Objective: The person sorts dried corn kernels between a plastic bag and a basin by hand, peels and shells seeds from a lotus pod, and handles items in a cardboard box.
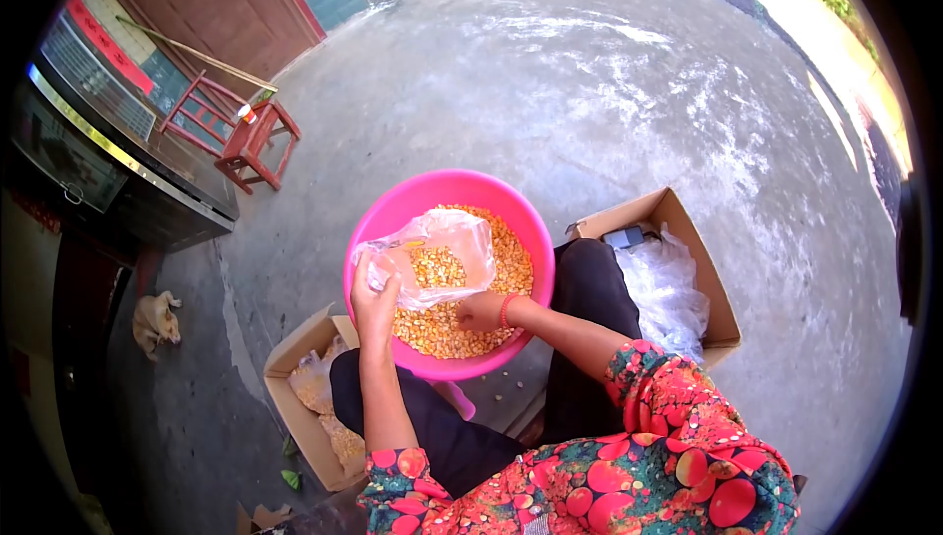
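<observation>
A round pink tub stands between the knees, holding loose yellow corn kernels. My left hand is closed on the near left edge of a clear plastic bag. The bag's mouth gapes over the tub, and kernels show in or through it. Low in the tub, beside the bag's near right edge, my right hand is curled among the kernels. Its fingertips are partly hidden there. A red bracelet circles the right wrist.
Right of the knees, a cardboard box holds clear plastic bags and a dark small object. Another cardboard box at left contains bags of corn. A red wooden chair and a dog are farther left on the concrete.
</observation>
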A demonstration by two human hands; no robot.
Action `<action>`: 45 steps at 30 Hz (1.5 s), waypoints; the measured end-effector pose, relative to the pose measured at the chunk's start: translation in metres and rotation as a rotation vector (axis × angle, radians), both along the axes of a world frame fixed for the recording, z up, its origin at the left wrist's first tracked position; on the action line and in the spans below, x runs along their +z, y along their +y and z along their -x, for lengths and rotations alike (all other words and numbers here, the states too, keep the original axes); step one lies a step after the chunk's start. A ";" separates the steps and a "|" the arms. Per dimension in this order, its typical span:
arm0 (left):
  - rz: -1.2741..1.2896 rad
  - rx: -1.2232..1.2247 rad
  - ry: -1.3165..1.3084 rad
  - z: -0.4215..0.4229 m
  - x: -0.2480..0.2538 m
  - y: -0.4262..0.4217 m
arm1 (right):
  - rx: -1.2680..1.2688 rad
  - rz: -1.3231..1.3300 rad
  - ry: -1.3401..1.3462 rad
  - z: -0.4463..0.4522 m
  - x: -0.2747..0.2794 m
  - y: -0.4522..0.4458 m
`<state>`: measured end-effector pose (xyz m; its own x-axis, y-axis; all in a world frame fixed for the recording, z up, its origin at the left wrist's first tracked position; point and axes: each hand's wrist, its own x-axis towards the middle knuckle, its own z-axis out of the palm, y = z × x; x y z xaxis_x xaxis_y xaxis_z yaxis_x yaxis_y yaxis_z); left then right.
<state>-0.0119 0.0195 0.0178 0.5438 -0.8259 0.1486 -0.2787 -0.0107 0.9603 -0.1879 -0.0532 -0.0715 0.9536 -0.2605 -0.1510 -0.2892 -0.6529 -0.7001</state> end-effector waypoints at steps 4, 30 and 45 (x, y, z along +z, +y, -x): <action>-0.005 -0.020 -0.030 0.006 0.001 0.002 | -0.069 -0.780 0.146 0.011 0.035 -0.002; -0.453 -0.427 -0.336 0.020 0.015 0.014 | -0.677 -1.320 -0.550 0.011 0.047 -0.038; -0.389 -0.468 -0.386 0.020 0.005 0.009 | -0.351 -0.272 -0.334 -0.010 0.012 -0.005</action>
